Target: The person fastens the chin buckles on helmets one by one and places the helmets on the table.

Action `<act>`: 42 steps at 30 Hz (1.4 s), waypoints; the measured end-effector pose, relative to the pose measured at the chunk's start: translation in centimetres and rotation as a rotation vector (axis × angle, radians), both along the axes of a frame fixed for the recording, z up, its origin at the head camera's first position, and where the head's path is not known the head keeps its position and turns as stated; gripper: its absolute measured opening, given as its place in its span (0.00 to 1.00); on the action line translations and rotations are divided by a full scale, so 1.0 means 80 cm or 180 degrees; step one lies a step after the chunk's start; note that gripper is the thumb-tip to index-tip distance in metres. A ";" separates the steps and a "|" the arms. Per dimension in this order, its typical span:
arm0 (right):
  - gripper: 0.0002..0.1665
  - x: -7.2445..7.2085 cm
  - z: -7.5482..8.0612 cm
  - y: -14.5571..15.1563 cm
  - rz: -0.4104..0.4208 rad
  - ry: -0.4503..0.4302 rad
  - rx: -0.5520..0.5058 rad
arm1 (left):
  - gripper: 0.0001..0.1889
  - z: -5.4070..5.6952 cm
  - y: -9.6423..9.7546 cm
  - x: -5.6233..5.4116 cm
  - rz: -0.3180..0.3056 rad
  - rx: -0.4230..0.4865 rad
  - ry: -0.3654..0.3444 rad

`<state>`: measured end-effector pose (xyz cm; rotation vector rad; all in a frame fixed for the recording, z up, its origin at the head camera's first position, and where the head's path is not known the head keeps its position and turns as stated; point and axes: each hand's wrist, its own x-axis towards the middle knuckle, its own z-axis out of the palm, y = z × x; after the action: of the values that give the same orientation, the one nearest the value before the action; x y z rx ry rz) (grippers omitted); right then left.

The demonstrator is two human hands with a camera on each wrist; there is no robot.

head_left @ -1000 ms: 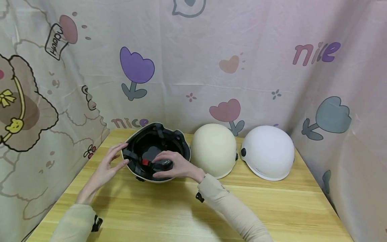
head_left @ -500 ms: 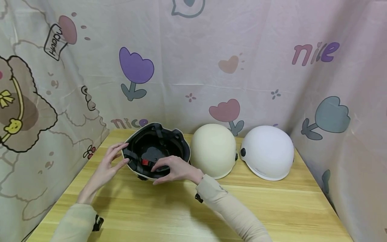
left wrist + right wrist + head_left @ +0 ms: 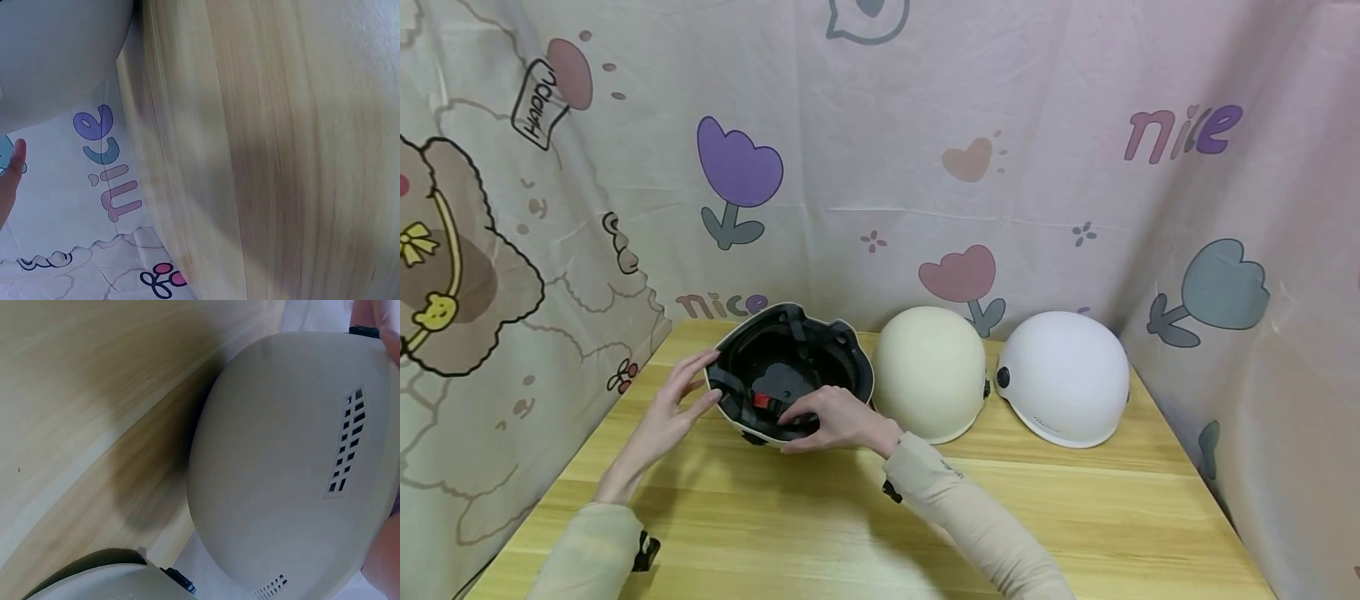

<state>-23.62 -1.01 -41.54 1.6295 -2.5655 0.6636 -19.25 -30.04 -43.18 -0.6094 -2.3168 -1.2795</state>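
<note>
A cream helmet (image 3: 741, 423) lies tipped back on its dome at the table's left rear, its dark padded inside facing me. Inside it, black straps and a red buckle part (image 3: 762, 401) show. My left hand (image 3: 658, 425) holds the helmet's left edge, thumb below and fingers above. With thumb outside and fingers inside, my right hand (image 3: 842, 423) grips the front rim; the fingertips are partly hidden. In the right wrist view the vented shell (image 3: 281, 450) fills the middle, with fingers at its edge. The left wrist view catches the shell (image 3: 56, 56) and one straight finger (image 3: 14, 169).
A second cream helmet (image 3: 930, 375) stands dome up right beside the held one. Farther right sits a white helmet (image 3: 1063, 379) with a black side knob. Behind the wooden table (image 3: 820, 525) hangs a printed curtain (image 3: 865, 183).
My right hand has drawn back slightly from the strap inside the helmet to its front rim. The left hand stays on the left edge, and the helmet has barely shifted.
</note>
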 end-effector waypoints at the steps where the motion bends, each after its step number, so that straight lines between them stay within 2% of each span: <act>1: 0.20 0.000 0.000 0.000 0.0008 0.0001 -0.0027 | 0.31 0.000 0.000 0.000 -0.0013 0.0012 -0.0026; 9: 0.18 -0.001 0.005 -0.007 0.0013 -0.0078 -0.0242 | 0.35 0.005 0.000 0.000 -0.0033 0.0066 -0.0341; 16: 0.16 -0.002 0.012 -0.019 -0.0100 -0.0307 -0.0496 | 0.35 0.007 0.001 -0.002 -0.0286 0.0314 -0.0292; 25: 0.16 -0.008 0.015 -0.028 -0.0245 -0.0552 -0.0818 | 0.33 0.001 -0.004 -0.004 -0.0549 0.0433 -0.0365; 29: 0.15 -0.010 0.016 -0.029 -0.0315 -0.0639 -0.0991 | 0.32 0.001 -0.005 -0.004 -0.0557 0.0399 -0.0427; 35: 0.14 -0.011 0.018 -0.032 -0.0454 -0.0934 -0.1253 | 0.32 0.000 -0.003 -0.003 -0.0527 0.0366 -0.0489; 42: 0.16 -0.011 0.021 -0.034 -0.0470 -0.1203 -0.1485 | 0.32 -0.002 -0.004 -0.004 -0.0445 0.0223 -0.0561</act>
<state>-24.48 -3.75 -39.85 1.2458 -2.4471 1.5384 -19.57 -30.33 -43.34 -0.6696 -2.3931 -1.5281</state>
